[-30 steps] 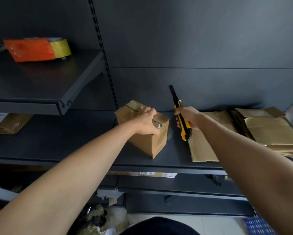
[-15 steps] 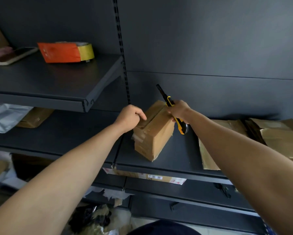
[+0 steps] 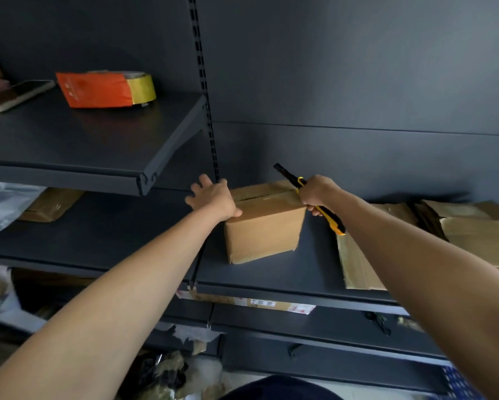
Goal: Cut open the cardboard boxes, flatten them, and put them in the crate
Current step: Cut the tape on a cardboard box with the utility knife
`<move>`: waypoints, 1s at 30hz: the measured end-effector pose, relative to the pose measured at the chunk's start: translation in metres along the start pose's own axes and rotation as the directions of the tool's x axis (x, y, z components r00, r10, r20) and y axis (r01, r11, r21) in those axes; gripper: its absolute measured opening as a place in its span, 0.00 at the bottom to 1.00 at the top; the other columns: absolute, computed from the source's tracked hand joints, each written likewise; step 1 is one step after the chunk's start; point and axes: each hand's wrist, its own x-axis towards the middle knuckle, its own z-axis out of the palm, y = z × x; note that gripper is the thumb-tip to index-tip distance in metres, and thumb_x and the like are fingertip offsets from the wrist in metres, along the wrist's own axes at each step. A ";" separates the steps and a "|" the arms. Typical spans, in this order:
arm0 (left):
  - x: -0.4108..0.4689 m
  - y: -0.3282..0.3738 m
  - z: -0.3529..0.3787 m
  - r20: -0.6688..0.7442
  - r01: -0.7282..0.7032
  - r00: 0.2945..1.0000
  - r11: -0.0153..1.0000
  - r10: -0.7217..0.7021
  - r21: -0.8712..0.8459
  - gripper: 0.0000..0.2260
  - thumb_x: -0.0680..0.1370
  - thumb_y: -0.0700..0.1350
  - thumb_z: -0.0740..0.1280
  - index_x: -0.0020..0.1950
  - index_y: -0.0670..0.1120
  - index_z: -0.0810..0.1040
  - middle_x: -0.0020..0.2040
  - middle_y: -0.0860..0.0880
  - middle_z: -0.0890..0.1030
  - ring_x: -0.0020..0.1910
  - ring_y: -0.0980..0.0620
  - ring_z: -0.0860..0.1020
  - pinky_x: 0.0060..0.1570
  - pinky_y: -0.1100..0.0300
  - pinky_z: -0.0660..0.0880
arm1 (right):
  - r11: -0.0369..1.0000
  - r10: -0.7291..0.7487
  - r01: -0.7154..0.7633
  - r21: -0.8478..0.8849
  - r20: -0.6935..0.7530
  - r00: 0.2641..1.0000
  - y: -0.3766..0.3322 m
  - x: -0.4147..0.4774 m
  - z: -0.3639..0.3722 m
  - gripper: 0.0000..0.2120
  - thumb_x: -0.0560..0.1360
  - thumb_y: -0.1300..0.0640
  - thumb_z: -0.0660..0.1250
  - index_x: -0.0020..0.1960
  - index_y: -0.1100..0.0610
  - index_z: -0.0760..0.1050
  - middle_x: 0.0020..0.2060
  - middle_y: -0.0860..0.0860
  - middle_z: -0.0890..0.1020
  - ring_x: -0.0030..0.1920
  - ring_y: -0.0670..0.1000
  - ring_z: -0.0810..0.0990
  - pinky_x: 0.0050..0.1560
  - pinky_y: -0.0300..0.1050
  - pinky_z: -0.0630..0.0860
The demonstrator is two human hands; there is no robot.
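Now | left hand (image 3: 210,197) grip released, touching box (image 3: 264,229) | right hand (image 3: 317,192) grip grasping utility knife (image 3: 333,221) | lower label (image 3: 274,304) unreadable

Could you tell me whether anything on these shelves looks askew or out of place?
The cardboard box sits skewed to the shelf edge, its top seam slightly open. A labelled flat carton pokes out beneath that shelf, and torn scraps lie heaped below.

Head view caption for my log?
Open left hand rests on a cardboard box on the shelf; right hand grips a utility knife at its top.
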 end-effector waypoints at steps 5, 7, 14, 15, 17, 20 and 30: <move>0.008 0.009 0.020 0.084 -0.020 0.995 0.917 0.058 -0.398 0.33 0.74 0.50 0.72 0.74 0.42 0.62 0.70 0.41 0.64 0.63 0.43 0.72 0.54 0.56 0.72 | 0.930 -0.252 0.236 -0.282 -0.024 0.967 0.002 -0.001 -0.008 0.13 0.77 0.46 0.59 0.56 0.53 0.70 0.48 0.54 0.77 0.45 0.56 0.76 0.40 0.43 0.70; 0.010 0.008 0.026 0.086 -0.040 0.992 0.861 0.097 -0.506 0.38 0.72 0.50 0.74 0.76 0.43 0.58 0.73 0.42 0.63 0.68 0.44 0.69 0.63 0.54 0.70 | 0.875 -0.330 0.333 -0.351 0.070 0.941 0.001 -0.002 -0.011 0.26 0.78 0.34 0.51 0.63 0.52 0.70 0.56 0.54 0.77 0.54 0.57 0.76 0.49 0.47 0.72; 0.015 0.000 0.024 0.147 0.031 0.984 0.719 0.100 -0.694 0.44 0.73 0.43 0.73 0.79 0.46 0.47 0.77 0.46 0.58 0.74 0.46 0.61 0.69 0.54 0.62 | 0.711 -0.392 0.399 -0.579 0.145 0.908 -0.017 0.000 -0.015 0.29 0.77 0.31 0.49 0.67 0.48 0.72 0.62 0.49 0.76 0.63 0.54 0.73 0.58 0.50 0.70; 0.016 0.000 0.024 0.164 0.046 0.982 0.710 0.099 -0.702 0.43 0.73 0.43 0.73 0.79 0.45 0.48 0.76 0.46 0.59 0.73 0.46 0.62 0.69 0.54 0.62 | 0.693 -0.395 0.402 -0.598 0.150 0.906 -0.019 0.000 -0.015 0.29 0.77 0.32 0.49 0.67 0.49 0.71 0.62 0.50 0.76 0.63 0.54 0.73 0.57 0.50 0.70; 0.018 -0.001 0.025 0.173 0.053 0.979 0.698 0.103 -0.714 0.40 0.73 0.43 0.74 0.78 0.44 0.52 0.74 0.46 0.64 0.71 0.46 0.65 0.68 0.54 0.64 | 0.667 -0.402 0.395 -0.631 0.141 0.905 -0.025 -0.001 -0.015 0.29 0.78 0.33 0.49 0.68 0.49 0.70 0.62 0.50 0.75 0.63 0.55 0.73 0.56 0.49 0.70; 0.019 -0.002 0.025 0.163 0.030 0.978 0.695 0.126 -0.718 0.32 0.73 0.42 0.73 0.73 0.45 0.62 0.68 0.46 0.71 0.66 0.47 0.70 0.64 0.56 0.68 | 0.619 -0.443 0.372 -0.691 0.084 0.893 -0.032 0.001 -0.014 0.27 0.78 0.33 0.49 0.67 0.49 0.71 0.57 0.51 0.77 0.58 0.55 0.76 0.51 0.48 0.70; 0.025 -0.002 0.030 0.178 -0.013 0.966 0.718 0.189 -0.696 0.29 0.75 0.41 0.70 0.73 0.46 0.63 0.67 0.47 0.72 0.64 0.48 0.71 0.60 0.58 0.67 | 0.539 -0.489 0.392 -0.745 0.102 0.866 -0.041 -0.003 -0.018 0.22 0.78 0.36 0.53 0.55 0.51 0.74 0.40 0.47 0.75 0.47 0.53 0.76 0.45 0.47 0.72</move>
